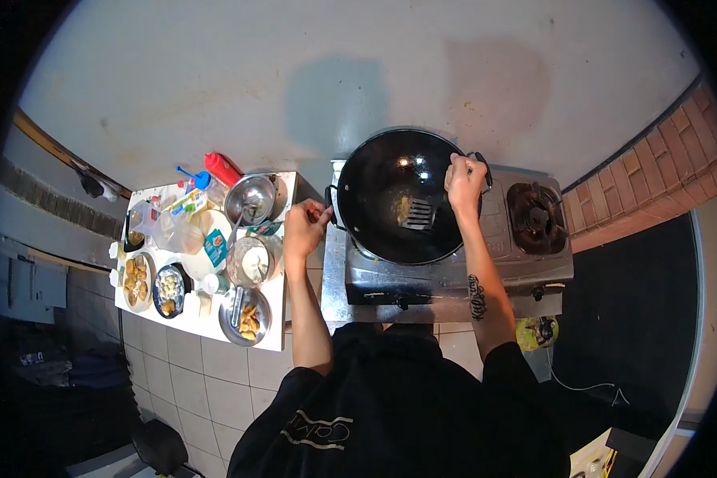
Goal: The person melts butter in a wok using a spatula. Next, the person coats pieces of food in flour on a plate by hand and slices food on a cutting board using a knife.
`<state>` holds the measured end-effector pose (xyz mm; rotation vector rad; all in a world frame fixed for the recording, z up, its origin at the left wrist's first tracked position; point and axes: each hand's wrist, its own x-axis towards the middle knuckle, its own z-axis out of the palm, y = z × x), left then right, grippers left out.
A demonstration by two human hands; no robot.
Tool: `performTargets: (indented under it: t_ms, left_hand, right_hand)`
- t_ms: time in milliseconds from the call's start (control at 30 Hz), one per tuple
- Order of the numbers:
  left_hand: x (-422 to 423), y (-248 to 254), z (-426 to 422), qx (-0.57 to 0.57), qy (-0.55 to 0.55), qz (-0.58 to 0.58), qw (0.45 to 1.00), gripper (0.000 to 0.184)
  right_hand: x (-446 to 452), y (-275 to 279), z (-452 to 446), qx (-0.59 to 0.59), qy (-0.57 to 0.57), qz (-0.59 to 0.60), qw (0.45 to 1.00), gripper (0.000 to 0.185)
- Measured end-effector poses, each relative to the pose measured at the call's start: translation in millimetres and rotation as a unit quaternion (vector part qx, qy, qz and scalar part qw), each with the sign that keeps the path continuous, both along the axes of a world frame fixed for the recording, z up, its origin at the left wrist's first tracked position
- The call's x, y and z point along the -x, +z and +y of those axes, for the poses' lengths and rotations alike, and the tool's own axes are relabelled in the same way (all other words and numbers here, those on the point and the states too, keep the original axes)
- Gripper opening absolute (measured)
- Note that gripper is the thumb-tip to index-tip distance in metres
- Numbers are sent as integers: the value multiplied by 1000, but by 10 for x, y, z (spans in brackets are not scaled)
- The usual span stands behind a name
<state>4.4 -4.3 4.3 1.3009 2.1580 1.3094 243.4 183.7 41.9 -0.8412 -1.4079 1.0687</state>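
Note:
A black wok (382, 171) sits on the stove, with a small yellowish patch of food at its bottom. Inside it lies the head of a slotted spatula (417, 213); its handle is hard to make out against the dark metal. My left hand (305, 229) is closed, its fingertips pinched at the wok's left loop handle (331, 204). At the opposite rim my right hand (464, 183) is closed beside the right loop handle (487, 173), seemingly gripping it. The fingers partly hide that grip.
A metal gas stove (446, 279) has a bare burner (537, 217) on the right. On the left, a white table (191, 327) carries a steel bowl (251, 199), a red squeeze bottle (223, 169) and several food plates. A brick ledge (653, 171) borders the stove's right.

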Motion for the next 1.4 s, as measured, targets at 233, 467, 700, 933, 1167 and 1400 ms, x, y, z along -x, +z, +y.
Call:
performTargets:
  t_ms: [233, 467, 700, 933, 1167, 1400]
  left_hand:
    - [1, 53, -10, 21, -14, 33, 999, 19]
    - [8, 10, 4, 14, -5, -16, 1000, 20]
    - [8, 40, 2, 6, -6, 13, 1000, 20]
    - [15, 30, -5, 10, -3, 13, 1000, 20]
    - [-7, 74, -11, 18, -1, 19, 1000, 20]
    - [8, 29, -8, 9, -5, 5, 1000, 20]
  right_hand:
    - [-13, -6, 34, 44, 19, 23, 999, 43]
    - [-10, 49, -9, 78, 50, 37, 995, 43]
    - [-71, 71, -106, 62, 37, 39, 997, 42]
    - [-171, 258, -151, 95, 18, 196, 976, 41]
    - [-243, 415, -149, 44, 91, 101, 990, 42]
    - [-153, 346, -238, 11, 166, 4, 986, 44]
